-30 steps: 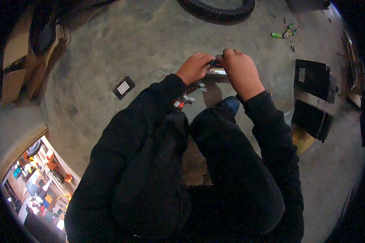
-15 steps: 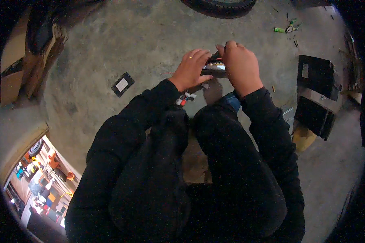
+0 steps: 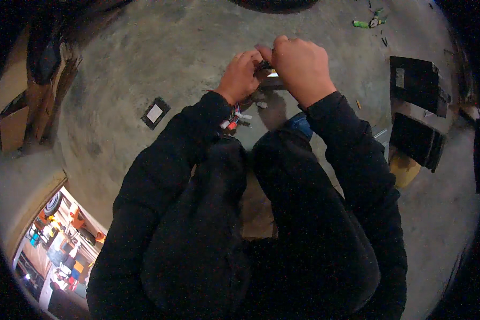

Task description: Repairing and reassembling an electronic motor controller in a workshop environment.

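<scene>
Out in front of my knees, both my hands meet over a dark, box-like device with a shiny metal edge point(image 3: 272, 78). My left hand point(image 3: 239, 78) is closed on its left side, fingers curled over the top. My right hand point(image 3: 303, 70) is a closed fist above the device's right part, its thumb pointing toward the left fingers. Something small and dark point(image 3: 264, 65) shows between the hands; its kind is hidden by the fingers. Thin wires with white and red plug connectors point(image 3: 233, 121) hang below my left wrist. A small grey connector point(image 3: 261, 105) is beside them.
A flat black piece with a white label point(image 3: 154, 113) lies on the concrete floor at left. Two black panels or boxes point(image 3: 415, 85) are at right. Green-handled pliers point(image 3: 377, 21) and a green item point(image 3: 360, 24) lie far right. A tyre point(image 3: 277, 4) is at the top edge.
Both hands have shifted slightly up and left in view with the device. The right fist now covers more of it, and its thumb has come nearer the left fingers.
</scene>
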